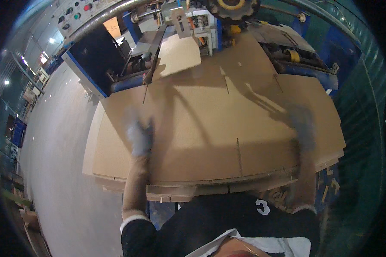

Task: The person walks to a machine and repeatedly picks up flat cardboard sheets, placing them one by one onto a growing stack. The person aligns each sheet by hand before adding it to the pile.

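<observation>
A large brown cardboard sheet (193, 128) with several slots lies flat in front of me, on a stack of similar sheets whose edges (167, 192) show along the near side. My left hand (139, 133), in a grey glove, is over the sheet's left part. Its thumb stands apart from the fingers, and I see nothing held in it. On the right side my gloved right hand (303, 128) is at the cardboard, smeared by motion, so its grip does not show. Another cardboard piece (180, 55) lies at the far side, under the machine's middle part.
A blue-framed machine (88, 62) spans the far side, with rollers (294, 55), a dark wheel (232, 8) and a metal bar across. A control panel (83, 13) with buttons is at upper left. Grey floor (64, 150) stretches left; a green curtain (364, 128) hangs right.
</observation>
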The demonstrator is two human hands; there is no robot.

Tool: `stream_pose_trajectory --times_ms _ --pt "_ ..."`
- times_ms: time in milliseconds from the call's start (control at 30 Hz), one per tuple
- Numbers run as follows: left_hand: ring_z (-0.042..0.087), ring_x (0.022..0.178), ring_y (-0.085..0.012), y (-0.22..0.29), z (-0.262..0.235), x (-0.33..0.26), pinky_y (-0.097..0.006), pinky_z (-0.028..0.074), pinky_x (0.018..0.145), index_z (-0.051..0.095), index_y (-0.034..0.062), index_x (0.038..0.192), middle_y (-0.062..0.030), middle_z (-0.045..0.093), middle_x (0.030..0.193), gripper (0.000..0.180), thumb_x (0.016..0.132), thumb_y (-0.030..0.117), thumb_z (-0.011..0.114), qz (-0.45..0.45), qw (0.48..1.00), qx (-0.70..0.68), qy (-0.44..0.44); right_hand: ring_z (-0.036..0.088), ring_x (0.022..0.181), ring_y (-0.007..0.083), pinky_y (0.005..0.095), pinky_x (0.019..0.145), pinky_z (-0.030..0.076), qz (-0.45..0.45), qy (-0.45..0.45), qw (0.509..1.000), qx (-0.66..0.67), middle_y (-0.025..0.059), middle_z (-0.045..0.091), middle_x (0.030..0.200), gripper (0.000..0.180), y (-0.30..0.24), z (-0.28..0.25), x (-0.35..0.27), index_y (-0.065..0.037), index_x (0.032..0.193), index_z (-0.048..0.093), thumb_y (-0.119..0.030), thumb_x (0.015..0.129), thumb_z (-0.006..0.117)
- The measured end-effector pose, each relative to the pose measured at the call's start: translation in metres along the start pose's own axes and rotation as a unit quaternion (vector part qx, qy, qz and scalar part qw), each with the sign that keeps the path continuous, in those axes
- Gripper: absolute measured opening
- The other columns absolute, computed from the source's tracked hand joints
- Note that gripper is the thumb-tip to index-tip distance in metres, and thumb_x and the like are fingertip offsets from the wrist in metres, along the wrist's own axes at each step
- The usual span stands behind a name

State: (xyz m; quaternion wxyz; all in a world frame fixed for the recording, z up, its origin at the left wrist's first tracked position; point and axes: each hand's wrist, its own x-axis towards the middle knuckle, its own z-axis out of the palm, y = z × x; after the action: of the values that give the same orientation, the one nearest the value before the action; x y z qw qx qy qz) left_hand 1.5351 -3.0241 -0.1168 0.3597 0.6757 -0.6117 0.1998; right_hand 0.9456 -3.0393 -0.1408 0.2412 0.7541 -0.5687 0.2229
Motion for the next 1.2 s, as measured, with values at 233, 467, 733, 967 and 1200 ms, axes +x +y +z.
stream_pose_trajectory --times_ms 233,467,733,967,1200 --pt "0.040 0.129 -0.0390 -0.090 -0.092 -0.086 -0.042 0.031 0.107 0.037 -0.0157 0.133 -0.0326 0.042 0.136 0.072 0.086 0.032 0.064 -0.495 0.867 0.001 0.057 0.059 0.110 0.0325 0.0407 0.093 0.046 0.338 -0.008 0.941 0.019 0.0192 0.058 0.125 0.050 0.070 -0.038 -0.137 -0.002 0.123 0.055 -0.038 0.089 0.059" --pt "0.049 0.122 -0.0283 -0.144 -0.104 -0.095 -0.036 0.040 0.100 0.040 -0.0093 0.133 -0.0225 0.049 0.133 0.056 0.088 0.017 0.059 -0.462 0.606 -0.549 0.344 0.055 0.111 0.0375 0.0423 0.091 0.045 0.032 -0.239 0.946 0.216 0.0205 0.056 0.125 0.047 -0.042 -0.016 0.045 -0.007 0.121 0.057 -0.039 0.088 0.057" --pt "0.056 0.114 -0.0284 -0.122 -0.121 -0.128 -0.037 0.044 0.099 0.051 -0.0024 0.126 -0.0144 0.058 0.125 0.038 0.093 0.016 0.057 -0.218 0.946 -0.239 0.002 0.054 0.113 0.0392 0.0410 0.098 0.041 -0.013 -0.166 0.982 0.090 0.0204 0.061 0.119 0.055 -0.131 0.122 0.219 -0.009 0.121 0.059 -0.052 0.087 0.055" --pt "0.051 0.121 -0.0206 -0.082 -0.190 -0.138 -0.035 0.041 0.103 0.050 -0.0050 0.128 -0.0121 0.056 0.128 0.045 0.099 0.028 0.049 -0.377 0.592 -0.701 0.123 0.059 0.092 0.0349 0.0404 0.079 0.048 -0.044 -0.312 0.933 0.176 0.0127 0.065 0.099 0.044 -0.105 0.091 0.256 -0.009 0.104 0.065 -0.049 0.087 0.057" --pt "0.055 0.110 -0.0217 -0.084 -0.156 -0.125 -0.036 0.043 0.099 0.053 -0.0015 0.123 -0.0092 0.058 0.120 0.042 0.095 0.030 0.056 -0.242 0.756 -0.587 0.157 0.060 0.077 0.0246 0.0380 0.069 0.049 -0.122 -0.111 0.959 0.231 0.0106 0.065 0.084 0.039 -0.053 -0.107 0.275 -0.003 0.092 0.065 -0.041 0.083 0.058"
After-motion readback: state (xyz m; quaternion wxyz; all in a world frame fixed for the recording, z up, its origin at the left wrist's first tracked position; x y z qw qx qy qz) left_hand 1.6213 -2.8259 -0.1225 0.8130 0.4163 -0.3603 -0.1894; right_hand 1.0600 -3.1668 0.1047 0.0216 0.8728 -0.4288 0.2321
